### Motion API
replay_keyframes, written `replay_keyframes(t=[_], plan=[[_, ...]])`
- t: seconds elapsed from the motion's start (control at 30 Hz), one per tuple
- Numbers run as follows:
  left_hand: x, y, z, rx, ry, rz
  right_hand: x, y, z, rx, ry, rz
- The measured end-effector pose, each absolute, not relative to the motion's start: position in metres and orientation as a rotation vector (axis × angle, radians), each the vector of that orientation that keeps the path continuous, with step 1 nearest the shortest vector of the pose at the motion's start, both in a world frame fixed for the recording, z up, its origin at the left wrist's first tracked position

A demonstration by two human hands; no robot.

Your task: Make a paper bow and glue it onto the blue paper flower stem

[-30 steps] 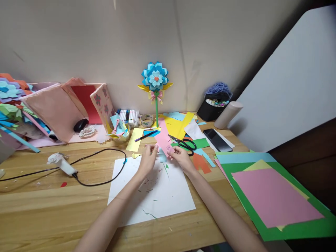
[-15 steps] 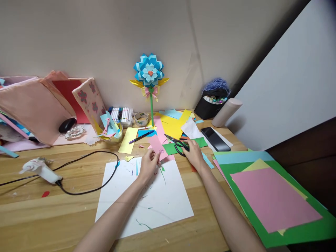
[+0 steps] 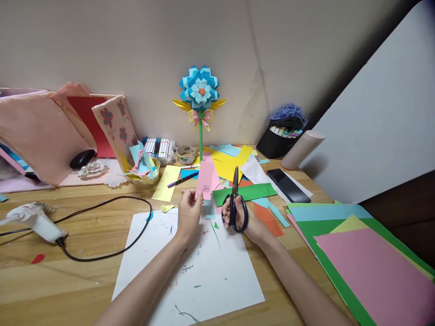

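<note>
Between thumb and fingers, my left hand (image 3: 189, 216) pinches a pink paper strip (image 3: 205, 176) that stands upright. A small flower outline is drawn near its lower end. My right hand (image 3: 249, 222) grips dark-handled scissors (image 3: 234, 203), their blades together and pointing up and away from me. Under both hands lies a white sheet (image 3: 190, 276) with coloured pen marks and small green scraps. A green paper strip (image 3: 254, 192) lies just behind the scissors, and orange paper (image 3: 267, 220) is beside my right hand.
A white glue gun (image 3: 37, 222) with a black cord lies at left. Behind stand a blue paper flower (image 3: 200, 88), a tape roll (image 3: 186, 155) and a bowl of scraps (image 3: 146, 174). A phone (image 3: 288, 185), a marker case (image 3: 280, 138) and stacked coloured paper (image 3: 374, 258) are at right.
My right hand has lifted the scissors off the table and turned them upright, blades now together. My left hand has raised the pink strip and straightened it. The view has shifted slightly.
</note>
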State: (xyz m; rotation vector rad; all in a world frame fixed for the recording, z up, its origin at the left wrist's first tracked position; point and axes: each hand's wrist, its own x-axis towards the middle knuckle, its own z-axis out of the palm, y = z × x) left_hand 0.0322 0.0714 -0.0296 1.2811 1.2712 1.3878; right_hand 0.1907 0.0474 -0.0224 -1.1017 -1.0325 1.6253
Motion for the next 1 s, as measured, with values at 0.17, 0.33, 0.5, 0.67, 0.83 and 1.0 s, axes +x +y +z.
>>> replay_keyframes(t=[0.17, 0.33, 0.5, 0.67, 0.83, 1.0], plan=[[0.019, 0.08, 0.002, 1.296, 1.242, 1.38, 0.169, 0.032, -0.032, -0.835, -1.061, 2.015], [0.015, 0.079, 0.015, 1.358, 1.214, 1.305, 0.168, 0.026, -0.038, -0.827, -1.259, 1.897], [0.017, 0.074, 0.018, 1.372, 1.216, 1.212, 0.172, 0.027, -0.032, -0.835, -1.29, 1.828], [0.018, 0.073, 0.022, 1.368, 1.234, 1.231, 0.174, 0.027, -0.028, -0.839, -1.323, 1.841], [0.018, 0.072, 0.024, 1.375, 1.24, 1.213, 0.172, 0.029, -0.027, -0.855, -1.313, 1.835], [0.018, 0.072, 0.025, 1.343, 1.219, 1.202, 0.171, 0.028, -0.026, -0.902, -1.298, 1.82]])
